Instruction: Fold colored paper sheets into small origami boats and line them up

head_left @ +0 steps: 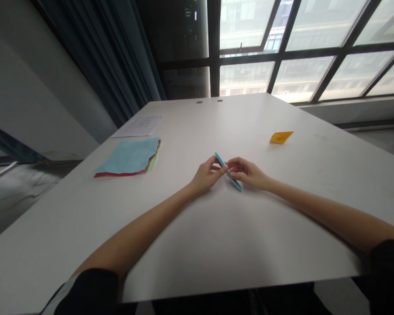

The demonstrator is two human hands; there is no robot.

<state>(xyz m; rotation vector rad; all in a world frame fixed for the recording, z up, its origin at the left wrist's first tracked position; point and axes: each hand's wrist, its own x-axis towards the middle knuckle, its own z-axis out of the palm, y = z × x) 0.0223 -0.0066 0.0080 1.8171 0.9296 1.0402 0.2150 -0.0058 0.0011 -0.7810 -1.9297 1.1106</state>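
Note:
Between my two hands, just above the white table, is a narrow strip of folded light blue paper (236, 183), seen nearly edge-on and slanting down to the right. My left hand (207, 175) pinches it from the left, thumb on the near side. From the right, my right hand (248, 172) meets the paper at its middle with curled thumb and fingers. Some fingertips are hidden behind the paper and the other fingers. Farther off to the right, a folded yellow paper piece (281, 137) rests on the table.
A stack of coloured paper sheets (131, 155), blue on top with red and green below, lies at the left. Behind it is a printed white sheet (141, 125). The table (216, 253) reaches towards large windows (249, 76) and a blue curtain (108, 52).

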